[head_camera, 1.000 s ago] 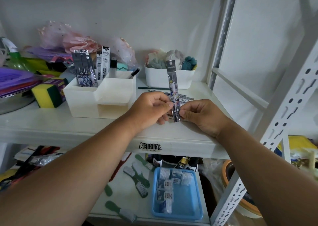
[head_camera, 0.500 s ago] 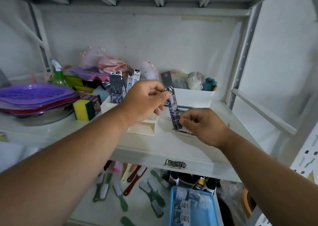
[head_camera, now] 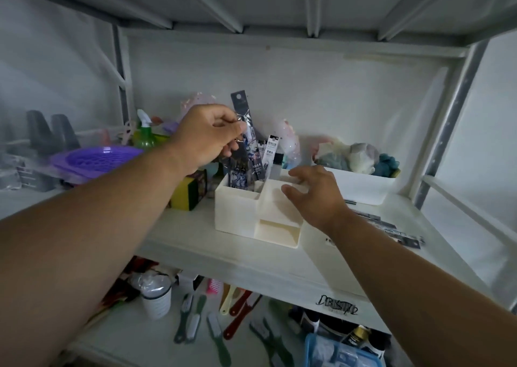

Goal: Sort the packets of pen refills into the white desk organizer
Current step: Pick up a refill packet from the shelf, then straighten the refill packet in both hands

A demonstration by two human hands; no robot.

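Observation:
The white desk organizer (head_camera: 237, 208) stands on the middle of the white shelf. Several refill packets (head_camera: 237, 176) stand upright in its tall back-left compartment. My left hand (head_camera: 205, 137) pinches one dark refill packet (head_camera: 242, 109) and holds it upright over that compartment, its lower end among the standing packets. My right hand (head_camera: 314, 194) hovers with relaxed fingers over the organizer's right side, at its top edge. More packets (head_camera: 391, 228) lie flat on the shelf to the right, behind my right forearm.
A white bin (head_camera: 361, 186) of soft items stands behind on the right. A yellow sponge (head_camera: 188, 193), purple baskets (head_camera: 95, 159) and a green spray bottle (head_camera: 145, 134) crowd the left. Metal uprights (head_camera: 453, 120) frame the right side. Brushes and a blue tray (head_camera: 341, 351) lie on the lower shelf.
My left hand carried the packet up and left, over the organizer's tall compartment. My right hand released the packet and moved to the organizer's right side. The camera tilted upward.

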